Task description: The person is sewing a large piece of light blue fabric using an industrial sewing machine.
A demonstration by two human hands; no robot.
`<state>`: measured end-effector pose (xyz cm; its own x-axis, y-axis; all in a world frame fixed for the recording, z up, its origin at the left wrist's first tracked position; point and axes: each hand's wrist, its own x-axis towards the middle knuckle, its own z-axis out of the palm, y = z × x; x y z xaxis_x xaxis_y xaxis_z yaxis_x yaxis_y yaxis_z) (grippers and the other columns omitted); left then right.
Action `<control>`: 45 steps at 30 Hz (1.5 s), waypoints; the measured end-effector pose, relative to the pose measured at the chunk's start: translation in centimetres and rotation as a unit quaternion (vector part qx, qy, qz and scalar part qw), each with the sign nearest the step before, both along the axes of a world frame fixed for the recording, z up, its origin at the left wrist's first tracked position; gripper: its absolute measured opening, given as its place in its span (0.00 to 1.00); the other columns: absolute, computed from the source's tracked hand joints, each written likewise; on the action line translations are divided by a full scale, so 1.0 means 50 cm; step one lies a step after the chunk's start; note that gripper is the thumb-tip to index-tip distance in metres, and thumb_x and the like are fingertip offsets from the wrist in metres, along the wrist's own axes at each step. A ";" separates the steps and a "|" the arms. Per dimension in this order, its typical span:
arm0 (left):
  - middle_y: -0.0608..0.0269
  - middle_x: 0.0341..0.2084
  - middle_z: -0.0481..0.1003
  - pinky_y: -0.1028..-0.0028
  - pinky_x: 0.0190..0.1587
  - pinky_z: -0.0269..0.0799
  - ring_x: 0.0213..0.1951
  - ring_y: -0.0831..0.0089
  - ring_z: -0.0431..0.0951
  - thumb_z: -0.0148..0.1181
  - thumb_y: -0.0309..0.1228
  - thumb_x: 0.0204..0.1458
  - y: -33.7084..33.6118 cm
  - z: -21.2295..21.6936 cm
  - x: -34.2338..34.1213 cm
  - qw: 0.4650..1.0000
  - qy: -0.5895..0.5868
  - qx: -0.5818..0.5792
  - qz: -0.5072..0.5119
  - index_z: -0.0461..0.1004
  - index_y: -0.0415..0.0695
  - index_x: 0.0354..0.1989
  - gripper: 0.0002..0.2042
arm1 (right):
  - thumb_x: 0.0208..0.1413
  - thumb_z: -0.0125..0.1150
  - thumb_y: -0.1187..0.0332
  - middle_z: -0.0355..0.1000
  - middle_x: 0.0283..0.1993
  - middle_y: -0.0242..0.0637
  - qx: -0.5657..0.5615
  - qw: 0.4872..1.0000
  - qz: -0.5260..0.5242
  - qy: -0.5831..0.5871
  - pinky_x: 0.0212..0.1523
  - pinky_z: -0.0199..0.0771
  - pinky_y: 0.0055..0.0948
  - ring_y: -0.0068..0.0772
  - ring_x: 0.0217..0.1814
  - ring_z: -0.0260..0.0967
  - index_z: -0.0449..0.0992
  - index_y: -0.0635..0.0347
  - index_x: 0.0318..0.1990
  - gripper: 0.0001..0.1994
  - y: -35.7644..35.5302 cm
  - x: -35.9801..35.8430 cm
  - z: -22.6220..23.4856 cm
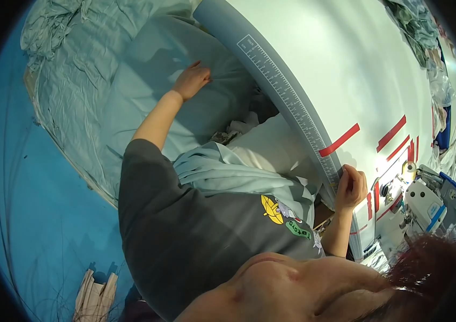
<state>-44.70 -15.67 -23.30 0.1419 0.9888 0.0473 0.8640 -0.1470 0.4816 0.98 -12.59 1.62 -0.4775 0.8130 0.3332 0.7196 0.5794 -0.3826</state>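
Note:
My left hand [192, 81] is closed, its fingers pinched at a large sheet of pale green fabric [152, 64] that spreads across the left side. Small creases run out from the fingertips. My right hand [352, 188] rests at the edge of the white worktable [314, 48], its fingers curled. Whatever it may hold is hidden. Near it, a sewing machine [425, 201] stands on the table. More of the pale green fabric lies bunched across my lap [222, 166].
A grey ruler strip [292, 96] runs along the table's curved edge. Strips of red tape [340, 140] mark the tabletop. Piled cloth [418, 27] lines the far right side. The floor [34, 204] is blue, with a pinkish object [95, 295] at lower left.

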 end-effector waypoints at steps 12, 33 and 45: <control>0.52 0.36 0.75 0.61 0.43 0.69 0.38 0.54 0.75 0.56 0.32 0.50 -0.385 0.158 0.079 0.843 -0.053 -0.535 -0.022 0.71 0.44 0.42 0.12 | 0.46 0.58 0.85 0.68 0.23 0.34 0.001 1.000 0.009 0.005 0.19 0.56 0.21 0.24 0.19 0.60 0.76 0.61 0.35 0.10 0.001 -0.006 0.001; 0.58 0.28 0.71 0.69 0.37 0.66 0.31 0.65 0.70 0.53 0.29 0.55 -0.417 -0.113 -0.118 0.844 -0.175 0.068 0.502 0.69 0.40 0.33 0.05 | 0.49 0.58 0.84 0.67 0.22 0.34 0.001 1.000 0.002 0.003 0.19 0.55 0.20 0.23 0.19 0.59 0.76 0.61 0.35 0.08 -0.018 0.008 0.000; 0.69 0.33 0.67 0.82 0.35 0.62 0.34 0.84 0.66 0.55 0.31 0.55 -0.154 0.559 0.321 0.664 -0.746 -0.022 0.046 0.66 0.44 0.42 0.09 | 0.46 0.67 0.68 0.51 0.67 0.48 -0.579 0.720 0.337 0.178 0.65 0.52 0.40 0.46 0.69 0.49 0.51 0.61 0.65 0.39 -0.104 -0.355 -0.032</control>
